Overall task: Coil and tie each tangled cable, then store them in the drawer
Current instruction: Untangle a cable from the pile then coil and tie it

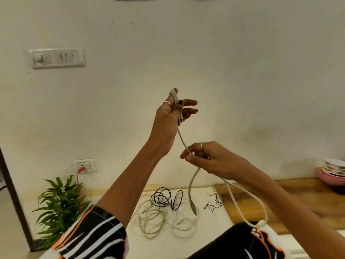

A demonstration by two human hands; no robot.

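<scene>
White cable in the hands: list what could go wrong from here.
1. The white cable has only a short fold pinched in the left hand; it may slip loose.
2. Its tail, hanging from the right hand, dangles over the cable pile and could snag there.

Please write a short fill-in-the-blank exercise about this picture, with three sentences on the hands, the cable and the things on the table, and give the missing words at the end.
1. The left hand holds one end of the white cable ____ than the right hand.
2. On the white table, the tangled black cable lies next to a pile of ____ cables.
3. The stacked bowls stand at the far ____ of the picture.

Missing words: higher; white; right
</scene>
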